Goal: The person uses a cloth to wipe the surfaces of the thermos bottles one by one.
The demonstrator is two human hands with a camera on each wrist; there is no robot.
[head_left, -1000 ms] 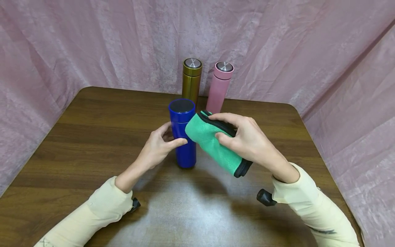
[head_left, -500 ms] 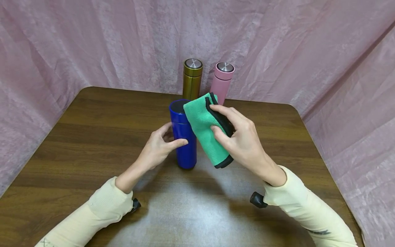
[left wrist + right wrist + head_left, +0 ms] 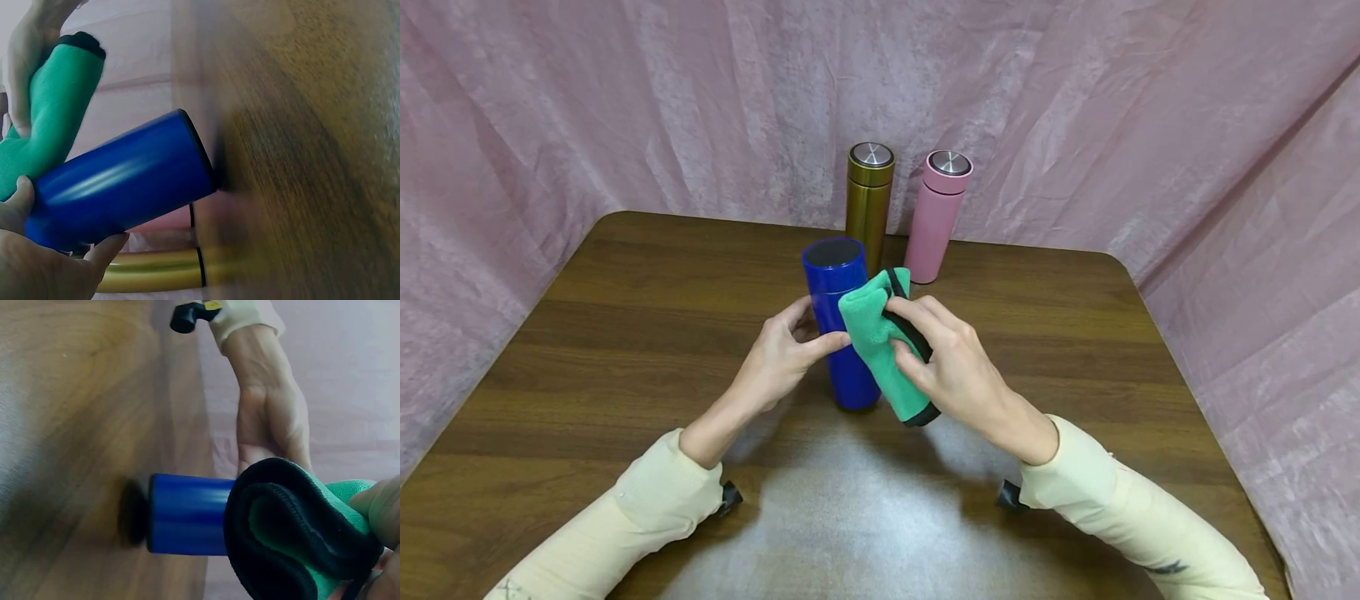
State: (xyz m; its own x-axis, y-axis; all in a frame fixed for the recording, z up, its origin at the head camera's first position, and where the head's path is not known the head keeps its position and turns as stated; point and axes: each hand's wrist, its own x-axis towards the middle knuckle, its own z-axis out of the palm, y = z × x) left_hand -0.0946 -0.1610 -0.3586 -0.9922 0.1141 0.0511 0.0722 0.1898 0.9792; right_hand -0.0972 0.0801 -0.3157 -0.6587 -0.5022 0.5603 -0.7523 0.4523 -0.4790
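Observation:
My left hand (image 3: 777, 360) grips a blue flask (image 3: 827, 302) round its middle, thumb across the front. The flask has a dark top and leans slightly to the left. Against its right side lies a folded green cloth (image 3: 886, 354) with black edging, pinched between the thumb and fingers of my right hand (image 3: 961, 367). In the left wrist view the flask's dark base (image 3: 199, 150) is tilted relative to the tabletop; whether it touches cannot be told. The right wrist view shows the cloth's rolled black end (image 3: 275, 531) in front of the flask.
Behind the blue flask stand a gold flask (image 3: 868, 208), partly hidden by it, and a pink flask (image 3: 934, 221), both with shiny lids. All are at the wooden table (image 3: 647, 333), near its back edge for these two. A pink curtain (image 3: 737, 108) hangs behind.
My right hand with the cloth rose along the flask's right side, then came down and moved left. The blue flask's top has tipped slightly left; the left hand keeps its grip.

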